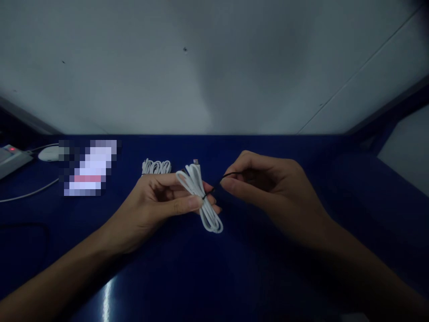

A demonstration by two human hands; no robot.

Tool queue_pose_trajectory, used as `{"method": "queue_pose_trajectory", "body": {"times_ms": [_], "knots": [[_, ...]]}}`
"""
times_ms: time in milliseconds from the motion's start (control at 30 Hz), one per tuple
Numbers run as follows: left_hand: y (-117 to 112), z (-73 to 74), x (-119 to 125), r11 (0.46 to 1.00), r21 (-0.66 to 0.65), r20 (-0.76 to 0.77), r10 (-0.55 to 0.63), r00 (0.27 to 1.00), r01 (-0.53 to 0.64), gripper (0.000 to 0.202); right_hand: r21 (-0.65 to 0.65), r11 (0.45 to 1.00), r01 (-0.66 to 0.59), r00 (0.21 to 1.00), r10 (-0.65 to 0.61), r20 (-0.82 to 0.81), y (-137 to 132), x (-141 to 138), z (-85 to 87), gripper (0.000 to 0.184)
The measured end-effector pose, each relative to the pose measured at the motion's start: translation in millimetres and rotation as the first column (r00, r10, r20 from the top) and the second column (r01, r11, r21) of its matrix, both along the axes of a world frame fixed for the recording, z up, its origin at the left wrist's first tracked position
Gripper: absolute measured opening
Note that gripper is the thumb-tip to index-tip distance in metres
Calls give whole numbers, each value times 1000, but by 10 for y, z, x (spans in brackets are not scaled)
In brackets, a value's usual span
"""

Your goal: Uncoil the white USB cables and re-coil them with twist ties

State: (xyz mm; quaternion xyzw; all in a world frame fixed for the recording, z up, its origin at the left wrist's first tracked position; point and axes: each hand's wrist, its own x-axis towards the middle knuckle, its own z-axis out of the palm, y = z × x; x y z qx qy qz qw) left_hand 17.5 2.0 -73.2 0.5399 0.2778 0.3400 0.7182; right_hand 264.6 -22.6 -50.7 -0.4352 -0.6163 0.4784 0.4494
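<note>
One coiled white cable: gripped mid-length by the closed fingers of your left hand above the tabletop, long axis running near-to-far; the thin black tie at its waist leads right to your right hand, fingers pinched shut on its end.

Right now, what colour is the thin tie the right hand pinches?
Black tie, against the white cable; head view shows it.
</note>
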Motion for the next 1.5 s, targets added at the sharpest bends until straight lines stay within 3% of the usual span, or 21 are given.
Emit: {"method": "queue_pose_trajectory", "body": {"times_ms": [500, 633, 700, 767, 867, 967, 1100, 1267, 1400, 1500], "knots": [[-28, -56, 64, 986, 11, -15, 169, 985, -169, 13, -33, 999, 1, 996, 2, 91, -48, 34, -19, 18], [-38, -34, 70, 972, 69, -77, 229, 970, -224, 14, 22, 999, 26, 985, -29, 171, -64, 10, 17, 16], [-39, -14, 79, 968, 79, -115, 248, 962, -240, 18, 117, 992, 47, 967, -74, 244, -74, -10, 17, 15], [-40, 9, 92, 962, 84, -145, 270, 952, -260, 21, 315, 947, 54, 929, -164, 332, -86, -30, -4, 13], [-49, 36, 110, 953, 118, -188, 298, 936, -280, 22, 596, 803, -13, 859, -297, 418, -100, -52, -56, 10], [-68, 46, 114, 947, 191, -247, 302, 921, -259, 17, 671, 740, -51, 825, -347, 446, -99, -55, -91, 12], [-78, 38, 102, 948, 252, -306, 269, 913, -195, 6, 608, 794, 7, 827, -347, 443, -73, -40, -88, 12], [-64, 29, 91, 956, 249, -298, 231, 926, -158, 5, 403, 906, 129, 881, -292, 372, -28, -15, -34, 14], [-66, 51, 107, 960, 225, -267, 225, 937, -167, 6, 134, 980, 148, 941, -181, 285, 26, 40, 21, 23], [-71, 66, 106, 977, 162, -204, 170, 964, -138, 7, -103, 992, 71, 983, -52, 177, 77, 105, 20, 28]]}}
